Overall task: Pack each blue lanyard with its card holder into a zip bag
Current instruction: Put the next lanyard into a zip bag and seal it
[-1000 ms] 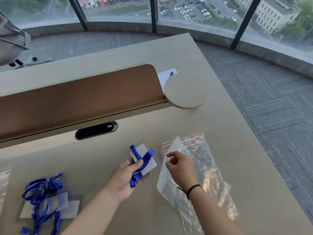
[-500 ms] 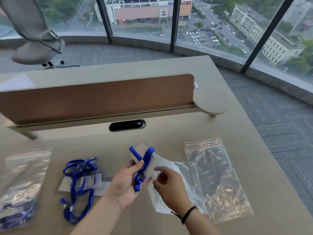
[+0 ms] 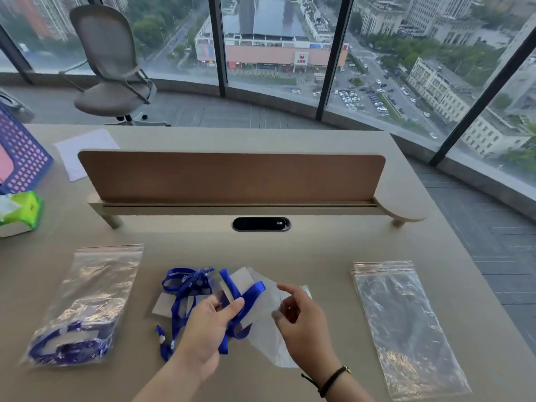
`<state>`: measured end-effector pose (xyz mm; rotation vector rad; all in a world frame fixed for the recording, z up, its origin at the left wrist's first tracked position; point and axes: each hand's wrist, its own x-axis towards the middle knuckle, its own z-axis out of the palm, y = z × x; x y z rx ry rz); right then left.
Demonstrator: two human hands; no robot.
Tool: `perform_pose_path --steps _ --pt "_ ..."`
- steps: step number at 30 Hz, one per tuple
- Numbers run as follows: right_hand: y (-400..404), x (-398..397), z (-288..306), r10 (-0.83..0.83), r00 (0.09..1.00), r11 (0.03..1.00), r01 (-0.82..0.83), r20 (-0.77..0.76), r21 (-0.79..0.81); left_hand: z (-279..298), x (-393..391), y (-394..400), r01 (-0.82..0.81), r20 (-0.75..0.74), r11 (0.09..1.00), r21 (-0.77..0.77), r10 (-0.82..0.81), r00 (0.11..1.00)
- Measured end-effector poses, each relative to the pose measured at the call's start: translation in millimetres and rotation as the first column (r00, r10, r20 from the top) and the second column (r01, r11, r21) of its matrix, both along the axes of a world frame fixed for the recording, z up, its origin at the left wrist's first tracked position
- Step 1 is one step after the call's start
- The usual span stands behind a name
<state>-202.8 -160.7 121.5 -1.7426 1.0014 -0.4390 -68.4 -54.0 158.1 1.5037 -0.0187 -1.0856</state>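
- Left hand [image 3: 207, 329] gripped the folded blue lanyard [image 3: 232, 288] with its card holder [image 3: 242, 281].
- Right hand [image 3: 298, 317] pinched the zip bag [image 3: 268, 323] mouth — just right of the bundle, touching it.
- Spare bag [image 3: 406, 320] lay farther right.

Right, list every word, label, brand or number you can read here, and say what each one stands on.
Nothing reads clearly.
Red sign with a round logo on the mall front outside: characters too blurred to read.
Other shopfront signs along that building: too small.
Small mark on the black desk grommet: unreadable.
Green tissue pack: no print legible.
Zip bags and card holders on the desk: no text visible.
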Motion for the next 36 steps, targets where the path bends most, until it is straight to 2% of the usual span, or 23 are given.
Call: perform_pose_path --steps 3,6,9,12,16,19,21,26,27,29,31,33,36 --pt "11.0 8.4 0.6 0.012 1.000 1.000 -0.012 -0.011 -0.025 -0.6 3.9 6.4 -0.083 0.023 0.995 0.045 0.082 0.996" --pt "18.7 12.8 0.6 -0.002 0.999 0.998 0.000 -0.033 -0.064 -4.1 9.4 10.3 -0.094 0.039 0.990 0.104 0.090 0.995" --pt "21.7 15.7 0.9 -0.041 0.998 0.994 0.037 -0.041 -0.103 -4.3 15.4 14.9 -0.010 0.084 0.987 0.158 -0.003 0.996" --pt "22.0 19.5 3.8 -0.036 0.997 0.991 0.028 -0.063 -0.133 -3.1 16.4 18.0 0.129 0.145 0.965 0.231 -0.165 0.976" --pt "22.0 21.9 7.4 -0.041 0.996 0.983 0.025 -0.080 -0.184 -2.3 13.8 17.7 0.287 0.306 0.890 0.355 -0.401 0.864" --pt "22.2 21.4 8.7 -0.053 0.996 0.979 0.037 -0.078 -0.201 0.7 12.9 17.3 0.398 0.391 0.806 0.438 -0.570 0.723" --pt "21.7 20.6 9.0 -0.068 0.994 0.976 0.050 -0.080 -0.211 2.4 12.5 16.3 0.474 0.391 0.747 0.466 -0.654 0.647" --pt "22.4 19.6 12.5 -0.046 0.995 0.968 0.022 -0.091 -0.249 -0.9 16.3 8.1 0.568 0.275 0.661 0.490 -0.736 0.618" --pt "23.9 19.6 13.3 -0.029 0.995 0.966 0.002 -0.098 -0.258 -3.0 17.1 5.8 0.572 0.255 0.658 0.490 -0.735 0.628" --pt "27.8 19.8 13.9 0.001 0.993 0.960 -0.034 -0.117 -0.278 -9.4 17.7 0.9 0.539 0.202 0.700 0.469 -0.679 0.706" --pt "31.3 19.8 12.6 0.039 0.991 0.945 -0.079 -0.129 -0.316 -15.2 15.3 -2.8 0.466 0.105 0.789 0.400 -0.544 0.832" --pt "34.4 19.6 10.7 0.070 0.987 0.929 -0.117 -0.142 -0.352 -18.5 10.7 -7.7 0.375 -0.063 0.890 0.258 -0.372 0.926" --pt "36.7 19.8 8.8 0.092 0.984 0.921 -0.142 -0.152 -0.362 -24.7 5.4 -13.1 0.277 -0.160 0.952 0.127 -0.256 0.953"
